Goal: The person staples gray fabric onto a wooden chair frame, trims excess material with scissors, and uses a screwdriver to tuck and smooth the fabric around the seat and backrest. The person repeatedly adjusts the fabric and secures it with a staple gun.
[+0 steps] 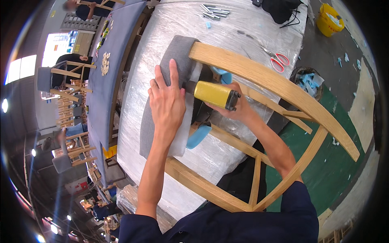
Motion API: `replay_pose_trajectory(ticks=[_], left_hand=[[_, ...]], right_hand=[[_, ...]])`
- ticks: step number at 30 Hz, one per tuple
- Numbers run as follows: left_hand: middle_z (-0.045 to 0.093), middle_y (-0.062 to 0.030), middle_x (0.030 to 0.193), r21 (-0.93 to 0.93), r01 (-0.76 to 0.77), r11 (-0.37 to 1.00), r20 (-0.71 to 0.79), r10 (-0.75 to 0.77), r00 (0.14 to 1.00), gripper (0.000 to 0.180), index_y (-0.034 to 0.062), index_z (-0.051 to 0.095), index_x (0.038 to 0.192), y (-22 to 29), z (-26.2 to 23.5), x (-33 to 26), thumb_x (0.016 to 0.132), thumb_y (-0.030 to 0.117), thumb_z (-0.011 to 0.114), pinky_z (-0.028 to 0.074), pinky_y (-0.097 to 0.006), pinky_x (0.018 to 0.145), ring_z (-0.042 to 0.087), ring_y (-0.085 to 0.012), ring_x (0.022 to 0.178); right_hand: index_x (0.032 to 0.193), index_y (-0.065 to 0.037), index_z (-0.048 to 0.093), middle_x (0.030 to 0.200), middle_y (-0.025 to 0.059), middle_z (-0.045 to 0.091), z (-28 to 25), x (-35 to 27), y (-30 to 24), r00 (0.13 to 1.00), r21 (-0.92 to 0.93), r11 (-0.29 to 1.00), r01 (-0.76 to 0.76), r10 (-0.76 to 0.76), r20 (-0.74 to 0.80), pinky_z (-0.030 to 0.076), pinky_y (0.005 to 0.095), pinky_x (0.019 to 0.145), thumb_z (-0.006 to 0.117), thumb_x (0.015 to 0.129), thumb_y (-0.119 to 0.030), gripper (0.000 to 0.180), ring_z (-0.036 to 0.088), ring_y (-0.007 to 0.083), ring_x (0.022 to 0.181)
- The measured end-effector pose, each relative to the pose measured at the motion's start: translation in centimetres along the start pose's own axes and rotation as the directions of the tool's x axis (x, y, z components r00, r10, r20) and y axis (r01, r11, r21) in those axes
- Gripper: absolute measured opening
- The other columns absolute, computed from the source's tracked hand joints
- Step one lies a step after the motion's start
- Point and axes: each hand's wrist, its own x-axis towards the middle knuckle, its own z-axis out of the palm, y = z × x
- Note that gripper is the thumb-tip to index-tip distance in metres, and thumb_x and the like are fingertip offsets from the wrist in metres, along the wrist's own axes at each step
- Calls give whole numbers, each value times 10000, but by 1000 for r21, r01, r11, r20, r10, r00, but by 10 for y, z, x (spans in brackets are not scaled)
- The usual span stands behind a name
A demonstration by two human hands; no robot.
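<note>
A wooden chair frame lies on its side across the plastic-covered table, with curved light-wood legs and a grey fabric-covered panel. My left hand rests flat on the grey fabric, fingers stretched and spread. My right hand is wrapped round a yellow and black staple gun. The gun's dark nose meets the inner side of the panel near my left fingers; the exact contact point is hidden. White padding shows along the panel's edge. Blue soft pieces hang on the frame inside.
Red-handled scissors and silver metal strips lie on the table, with a black cloth item at its far edge. A yellow bucket and a basket of blue scraps stand right. Other people work at left.
</note>
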Motion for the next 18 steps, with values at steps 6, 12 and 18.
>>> replay_pose_trajectory(ticks=[6, 12, 18], left_hand=[[337, -309, 1502, 16, 5, 1000, 22, -5, 1000, 897, 133, 251, 1584, 1, -3, 0, 803, -27, 663, 468, -521, 1005, 479, -481, 1268], [319, -339, 1510, -2, -34, 999, 15, 34, 999, 821, 119, 253, 1578, -4, -3, -4, 831, -20, 563, 438, -579, 1036, 485, -538, 1232], [294, -263, 1578, -311, -154, 938, 83, 188, 979, 777, 100, 291, 1570, -25, -30, -6, 862, 63, 608, 228, -483, 1215, 277, -444, 1457]], right_hand=[[954, -25, 731, 806, 109, 726, 11, -6, -1, 997, 229, 970, -80, 74, 37, 527, 318, 586, 804, 784, -104, 201, 691, 254, 630], [942, -22, 731, 769, 110, 704, 22, -13, -6, 996, 207, 974, -88, 79, 51, 511, 328, 568, 793, 779, -93, 188, 680, 263, 624], [978, -43, 732, 818, 93, 709, 24, -16, -18, 994, 101, 989, -104, 105, -4, 500, 346, 609, 815, 793, -149, 229, 674, 257, 666]])
